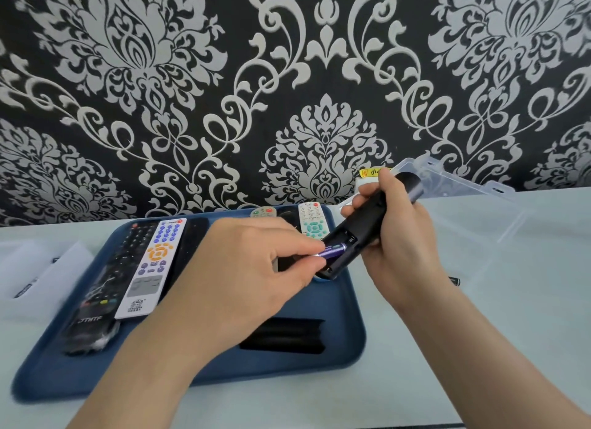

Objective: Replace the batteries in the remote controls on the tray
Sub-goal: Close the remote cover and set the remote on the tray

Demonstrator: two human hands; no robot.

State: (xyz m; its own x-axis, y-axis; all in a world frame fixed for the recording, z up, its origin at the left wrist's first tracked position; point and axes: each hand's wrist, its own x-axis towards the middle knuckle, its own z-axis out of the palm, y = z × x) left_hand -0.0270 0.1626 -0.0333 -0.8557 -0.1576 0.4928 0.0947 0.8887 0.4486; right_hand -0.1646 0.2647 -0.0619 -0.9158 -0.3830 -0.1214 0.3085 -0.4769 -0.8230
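While my right hand point(393, 236) grips the slim black plastic remote point(367, 224) back-up over the blue tray's point(351, 316) right edge, exposing its compartment, my left hand point(256, 268) pinches a purple cylindrical battery point(332, 249) into it.

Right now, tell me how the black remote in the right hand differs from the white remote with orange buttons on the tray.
The black remote is held tilted above the blue tray by the right hand; the white remote lies flat on it. The black one shows its open battery bay, where the left hand holds a purple battery; the white one lies buttons up. Both are slim and long.
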